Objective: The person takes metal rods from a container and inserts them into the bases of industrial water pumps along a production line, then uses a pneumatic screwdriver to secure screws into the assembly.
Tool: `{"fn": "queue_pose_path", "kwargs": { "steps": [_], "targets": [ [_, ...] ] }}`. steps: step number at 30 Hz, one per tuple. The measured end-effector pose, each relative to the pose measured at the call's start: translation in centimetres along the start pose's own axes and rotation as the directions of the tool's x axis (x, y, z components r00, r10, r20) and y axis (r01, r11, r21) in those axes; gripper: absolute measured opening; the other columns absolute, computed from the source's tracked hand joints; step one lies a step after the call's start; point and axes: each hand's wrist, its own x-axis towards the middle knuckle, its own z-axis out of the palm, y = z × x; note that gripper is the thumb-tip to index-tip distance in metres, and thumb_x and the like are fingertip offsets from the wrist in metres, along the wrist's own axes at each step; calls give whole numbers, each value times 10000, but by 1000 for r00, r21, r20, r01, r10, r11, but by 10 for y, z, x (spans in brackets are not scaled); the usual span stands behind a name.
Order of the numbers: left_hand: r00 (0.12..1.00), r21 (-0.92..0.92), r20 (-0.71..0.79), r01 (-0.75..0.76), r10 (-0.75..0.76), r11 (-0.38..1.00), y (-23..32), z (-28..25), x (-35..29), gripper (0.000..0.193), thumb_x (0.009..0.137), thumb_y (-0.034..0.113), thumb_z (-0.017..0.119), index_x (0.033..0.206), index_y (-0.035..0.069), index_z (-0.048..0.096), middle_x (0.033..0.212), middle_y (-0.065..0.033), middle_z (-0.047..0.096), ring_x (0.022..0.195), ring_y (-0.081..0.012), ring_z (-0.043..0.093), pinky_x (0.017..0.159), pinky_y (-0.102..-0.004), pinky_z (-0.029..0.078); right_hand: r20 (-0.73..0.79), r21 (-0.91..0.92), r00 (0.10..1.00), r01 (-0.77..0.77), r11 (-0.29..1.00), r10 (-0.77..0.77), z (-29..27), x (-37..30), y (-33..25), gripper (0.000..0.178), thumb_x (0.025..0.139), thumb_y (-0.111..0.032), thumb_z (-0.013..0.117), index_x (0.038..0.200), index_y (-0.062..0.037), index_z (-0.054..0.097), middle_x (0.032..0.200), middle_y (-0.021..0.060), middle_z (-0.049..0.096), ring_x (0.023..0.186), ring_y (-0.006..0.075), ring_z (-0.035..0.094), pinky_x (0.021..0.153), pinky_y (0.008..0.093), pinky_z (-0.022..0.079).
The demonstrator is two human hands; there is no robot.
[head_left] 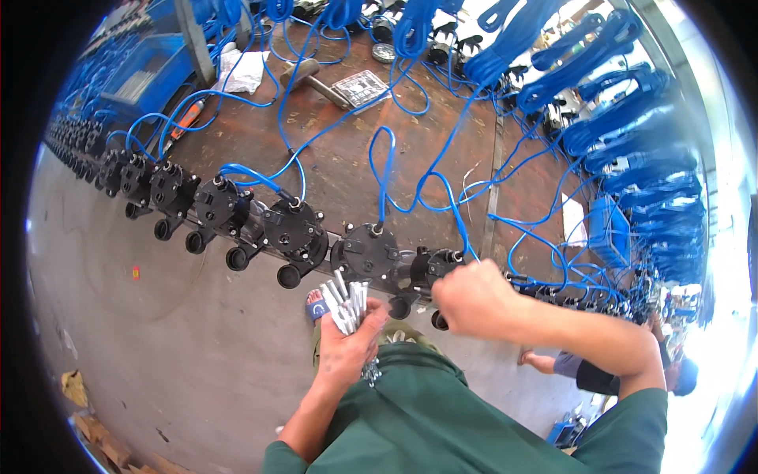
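Note:
My left hand (345,353) is closed round a bunch of long silver bolts (347,306), in front of my body. Their pale shanks fan out above the fingers, and more metal ends show below the hand. Bent into a fist, my right hand (476,299) is at the near right side of a black round housing (430,267) on the table's edge. Whatever its fingers hold, if anything, is hidden. Just left of it sits another black round housing (368,251) with a blue cable rising from its top.
More black housings (294,231) line the table's near edge. Blue cables (383,170) loop over the brown tabletop (332,182). A hammer (316,79), an orange-handled tool (188,118) and blue bins (146,75) lie farther back. Coiled cables (608,118) hang at right. Another person (588,371) is at lower right.

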Motion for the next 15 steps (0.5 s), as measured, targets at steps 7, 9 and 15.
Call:
{"fn": "queue_pose_path", "kwargs": {
  "steps": [7,9,15],
  "targets": [
    [991,295,84,-128,108,947,-6,19,18,175,965,71,664,1101,-35,693,652,39,554,521,-20,451,454,-208,339,38,54,997,-72,996,70,27,20,-7,161,668,-145,732,771,-23,749,799,185,722,767,354,733,662,435,584],
    [992,292,58,-125,113,948,-9,17,18,176,967,65,657,1097,-52,679,637,18,545,481,-27,430,418,-211,315,27,119,996,-83,989,80,16,14,-4,153,677,-133,727,787,-30,752,799,181,719,762,348,730,656,434,582],
    [992,277,9,-120,122,953,-17,8,22,168,965,73,660,1083,-47,674,615,4,537,442,-43,420,395,-221,315,27,113,994,-108,988,106,-12,-10,7,141,679,-120,714,781,-27,744,784,182,707,738,354,718,642,438,577]
  ]
}}
